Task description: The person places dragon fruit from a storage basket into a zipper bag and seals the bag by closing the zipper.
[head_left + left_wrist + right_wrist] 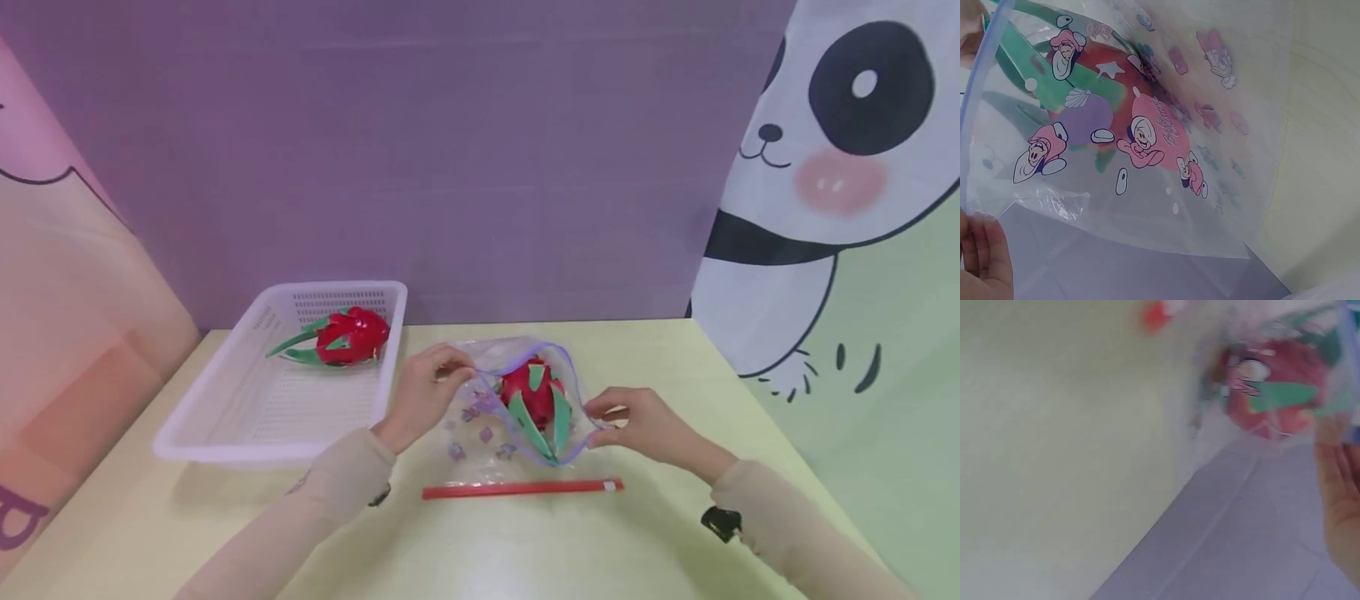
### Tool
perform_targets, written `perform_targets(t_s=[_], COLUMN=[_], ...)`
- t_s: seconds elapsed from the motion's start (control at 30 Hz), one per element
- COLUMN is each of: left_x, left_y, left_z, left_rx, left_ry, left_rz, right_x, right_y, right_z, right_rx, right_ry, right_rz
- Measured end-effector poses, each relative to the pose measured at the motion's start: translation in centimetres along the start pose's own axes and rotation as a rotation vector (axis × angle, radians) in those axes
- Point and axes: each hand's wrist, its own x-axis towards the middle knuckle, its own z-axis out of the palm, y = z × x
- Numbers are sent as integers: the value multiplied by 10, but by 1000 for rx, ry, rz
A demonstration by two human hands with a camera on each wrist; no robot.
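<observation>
A clear zip bag (pixel 480 433) printed with cartoon figures is held with its mouth spread wide, the purple-blue zip edge forming a loop. Inside it sits a red dragon fruit (pixel 528 392) with green leaf tips toward the mouth. My left hand (pixel 427 392) pinches the left end of the zip edge between thumb and fingers. At the opposite end, my right hand (pixel 637 425) pinches the rim the same way. Through the printed film (pixel 1141 137), the left wrist view shows the fruit's red body and green leaves. The right wrist view is blurred.
Left of the bag stands a white plastic basket (pixel 217 417), with a second dragon fruit (pixel 352 335) lying at its back right. A red strip (pixel 517 490) with a white slider lies in front of the bag on the pale table (pixel 480 558). A purple backdrop (pixel 465 167) rises behind.
</observation>
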Motion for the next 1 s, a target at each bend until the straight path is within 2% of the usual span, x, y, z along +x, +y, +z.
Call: perform_targets(t_s=[0.07,0.17,0.2,0.27,0.33,0.53,0.73,0.87,1.0], left_x=[-1,1,2,5,10,33,49,58,68], left_y=[-2,-4,-5,-4,-3,4,6,5,1], left_z=[-2,-3,-4,-5,-7,-10,-13,-16,-21], left_rx=[5,12,15,23,29,38,32,0,-29], left_ry=[-4,-10,-10,-3,5,32,25,18,12], left_rz=[-6,-12,-18,-44,-82,-182,-270,-314,-327], right_x=[-2,0,2,7,14,32,45,53,61], right_y=[6,10,11,11,8,2,-1,-3,-4], right_z=[7,15,16,16,14,2,-7,-13,-21], right_rx=[-123,-278,-302,-316,-309,-257,-214,-196,-150], right_ry=[30,149,186,243,284,376,433,461,490], right_rz=[-180,-401,-450,-493,-485,-378,-311,-232,-129])
